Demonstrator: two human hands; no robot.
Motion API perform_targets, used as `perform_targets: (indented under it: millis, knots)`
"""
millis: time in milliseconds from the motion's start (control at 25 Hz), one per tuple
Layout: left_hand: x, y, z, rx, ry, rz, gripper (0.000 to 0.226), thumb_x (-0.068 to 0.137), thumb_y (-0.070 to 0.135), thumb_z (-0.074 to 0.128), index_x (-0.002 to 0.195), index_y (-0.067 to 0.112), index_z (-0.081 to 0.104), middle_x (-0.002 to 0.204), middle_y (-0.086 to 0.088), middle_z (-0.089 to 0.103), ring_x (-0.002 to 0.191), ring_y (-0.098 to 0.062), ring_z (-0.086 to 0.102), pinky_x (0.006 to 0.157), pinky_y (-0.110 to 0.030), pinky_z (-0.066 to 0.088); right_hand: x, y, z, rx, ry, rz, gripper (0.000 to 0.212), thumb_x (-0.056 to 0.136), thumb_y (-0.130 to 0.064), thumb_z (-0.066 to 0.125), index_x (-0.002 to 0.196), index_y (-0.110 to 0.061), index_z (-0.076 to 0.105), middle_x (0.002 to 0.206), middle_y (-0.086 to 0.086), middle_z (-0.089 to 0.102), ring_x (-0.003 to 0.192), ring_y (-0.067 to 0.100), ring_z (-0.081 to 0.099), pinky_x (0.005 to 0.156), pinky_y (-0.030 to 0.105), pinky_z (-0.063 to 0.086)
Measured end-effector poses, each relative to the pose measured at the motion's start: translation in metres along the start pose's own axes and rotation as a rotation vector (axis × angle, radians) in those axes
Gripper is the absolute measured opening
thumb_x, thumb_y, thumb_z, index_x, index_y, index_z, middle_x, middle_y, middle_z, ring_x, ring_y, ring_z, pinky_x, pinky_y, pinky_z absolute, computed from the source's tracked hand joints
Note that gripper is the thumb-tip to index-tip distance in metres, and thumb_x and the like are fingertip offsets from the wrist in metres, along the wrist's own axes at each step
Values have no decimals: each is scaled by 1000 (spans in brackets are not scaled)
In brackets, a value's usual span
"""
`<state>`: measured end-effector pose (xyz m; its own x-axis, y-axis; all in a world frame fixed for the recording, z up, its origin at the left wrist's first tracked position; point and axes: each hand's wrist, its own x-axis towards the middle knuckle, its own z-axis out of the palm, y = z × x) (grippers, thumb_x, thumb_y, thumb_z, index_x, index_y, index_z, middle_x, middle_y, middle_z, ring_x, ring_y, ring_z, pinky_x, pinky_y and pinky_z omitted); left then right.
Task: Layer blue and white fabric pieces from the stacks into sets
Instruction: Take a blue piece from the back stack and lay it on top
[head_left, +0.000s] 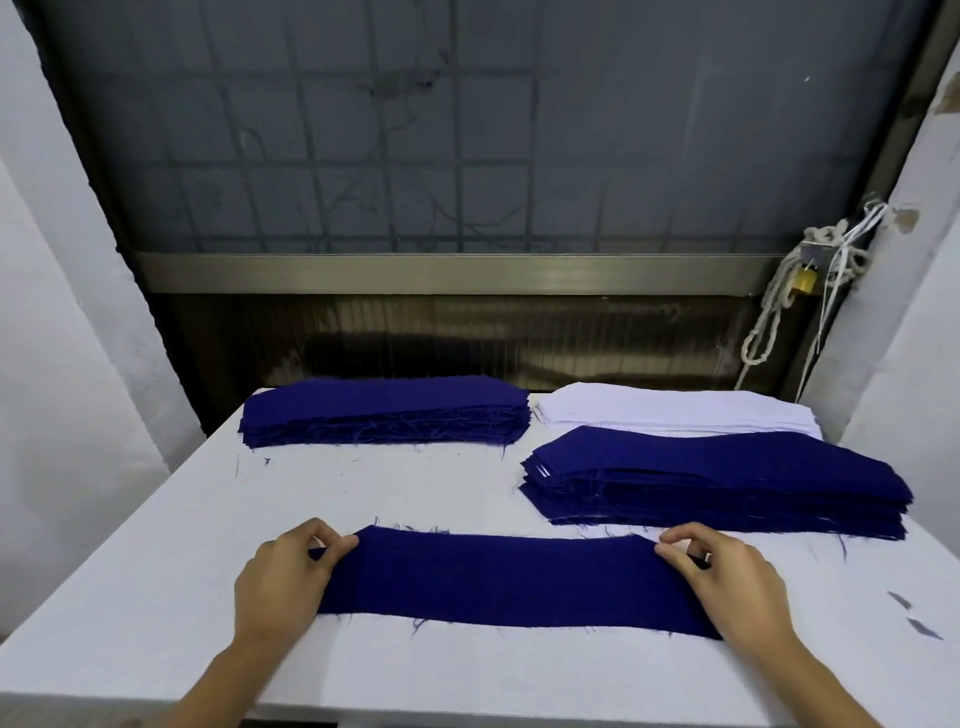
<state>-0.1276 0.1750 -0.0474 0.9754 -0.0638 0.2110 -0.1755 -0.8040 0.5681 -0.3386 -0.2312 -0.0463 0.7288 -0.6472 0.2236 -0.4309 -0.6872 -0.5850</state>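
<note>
Left hand (283, 577) and right hand (727, 577) each pinched an end of the blue piece (498, 577), its long axis running between them on the bench (156, 545); the white stack (675, 410) lay beyond the right hand.

Blue piece (509, 577) ends hidden under left hand (280, 577) and right hand (727, 577) — white stack (675, 410) front covered by right blue stack (727, 483); forearms cut off at bottom.

Left grip (283, 579), right grip (727, 577) — both bare.
</note>
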Motion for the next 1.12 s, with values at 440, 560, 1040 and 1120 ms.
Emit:
perform_targets:
  millis: [440, 560, 1040, 1120]
  knots:
    - [-4, -7, 12, 134, 92, 208, 16, 91, 34, 69, 82, 34, 55, 85, 19, 54, 83, -9, 50, 57, -31, 47, -5, 0, 9, -270, 70, -147, 22, 90, -55, 65, 103, -38, 67, 90, -21, 53, 89, 2, 54, 55, 22, 47]
    - [-1, -8, 16, 160, 91, 282, 16, 92, 34, 71, 87, 25, 58, 80, 14, 53, 78, -17, 49, 70, -38, 45, -5, -2, 10, -288, 33, -151, 30, 86, -65, 63, 99, -38, 62, 89, -21, 59, 90, 4, 56, 58, 20, 40]
    - [-3, -6, 6, -104, -121, 189, 27, 93, 53, 62, 89, 31, 46, 67, 9, 60, 56, -10, 56, 51, -28, 42, -7, -2, 2, -61, -127, -183, 33, 87, -46, 73, 79, -36, 42, 74, -12, 56, 69, 7, 53, 56, 22, 39]
    - [-5, -5, 3, -179, -142, 192, 19, 95, 43, 65, 102, 34, 49, 72, 8, 61, 58, -9, 58, 52, -29, 44, -10, -3, -1, -11, -159, -175, 29, 89, -34, 71, 90, -40, 42, 79, -13, 59, 71, 9, 56, 60, 26, 46]
